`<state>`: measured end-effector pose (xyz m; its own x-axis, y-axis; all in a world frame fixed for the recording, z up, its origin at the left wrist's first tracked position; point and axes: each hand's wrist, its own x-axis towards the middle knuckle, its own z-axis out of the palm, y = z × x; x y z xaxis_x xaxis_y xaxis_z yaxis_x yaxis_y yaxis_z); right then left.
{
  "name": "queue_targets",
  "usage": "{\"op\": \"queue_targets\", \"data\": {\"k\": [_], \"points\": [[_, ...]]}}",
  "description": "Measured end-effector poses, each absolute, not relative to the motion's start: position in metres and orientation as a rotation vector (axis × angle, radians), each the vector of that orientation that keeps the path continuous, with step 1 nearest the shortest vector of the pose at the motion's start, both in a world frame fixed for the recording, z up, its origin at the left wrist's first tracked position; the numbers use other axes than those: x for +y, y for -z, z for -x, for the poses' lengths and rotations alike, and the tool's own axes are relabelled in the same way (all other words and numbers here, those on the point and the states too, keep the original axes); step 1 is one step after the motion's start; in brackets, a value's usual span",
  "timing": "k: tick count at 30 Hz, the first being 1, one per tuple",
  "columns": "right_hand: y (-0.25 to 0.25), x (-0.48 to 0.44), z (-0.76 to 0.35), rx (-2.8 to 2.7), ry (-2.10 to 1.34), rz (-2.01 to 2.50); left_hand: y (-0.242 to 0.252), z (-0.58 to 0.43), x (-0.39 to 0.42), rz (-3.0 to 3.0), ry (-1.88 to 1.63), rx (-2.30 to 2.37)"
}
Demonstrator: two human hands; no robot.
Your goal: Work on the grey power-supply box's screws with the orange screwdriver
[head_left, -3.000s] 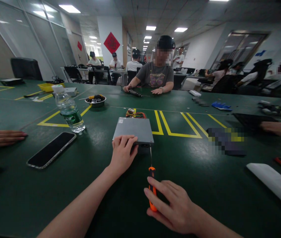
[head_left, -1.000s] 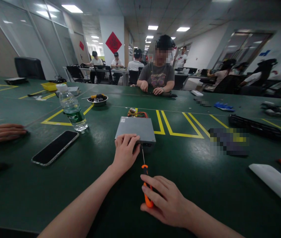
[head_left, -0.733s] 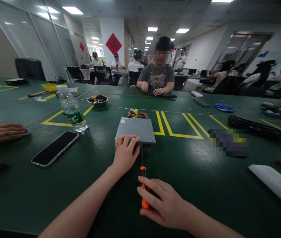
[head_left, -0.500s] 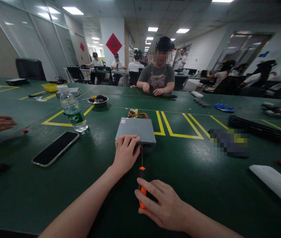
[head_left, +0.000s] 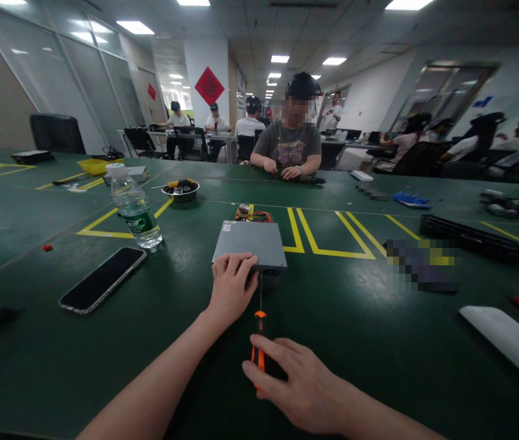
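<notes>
Worktop (head_left: 378,342): green, yellow tape; bottle (head_left: 137,214) and phone (head_left: 103,279) left of center.
Gray metal box (head_left: 250,241): flat mid-worktop, wires (head_left: 259,216) behind, about same spot as 3 s ago.
Left hand (head_left: 230,287): gripping box's near edge, fingers on top, unchanged.
Right hand (head_left: 302,380): fingers closed round screwdriver (head_left: 260,324) handle.
Screwdriver: shaft up to box's near side, tip unclear; was at right corner, now farther left, by left hand.
Left edge: co-worker's hand gone, red bit (head_left: 47,247) visible.
Person opposite (head_left: 289,143): hands closer together than before.
</notes>
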<state>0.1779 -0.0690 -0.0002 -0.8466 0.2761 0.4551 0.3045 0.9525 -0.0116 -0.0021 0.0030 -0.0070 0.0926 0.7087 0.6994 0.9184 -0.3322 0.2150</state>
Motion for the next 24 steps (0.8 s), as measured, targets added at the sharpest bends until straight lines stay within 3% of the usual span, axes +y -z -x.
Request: {"op": "queue_targets", "data": {"k": [24], "points": [[0.006,-0.061,-0.171,-2.404,0.274,0.315,0.009,0.004,0.004,2.105,1.074,-1.580]]}}
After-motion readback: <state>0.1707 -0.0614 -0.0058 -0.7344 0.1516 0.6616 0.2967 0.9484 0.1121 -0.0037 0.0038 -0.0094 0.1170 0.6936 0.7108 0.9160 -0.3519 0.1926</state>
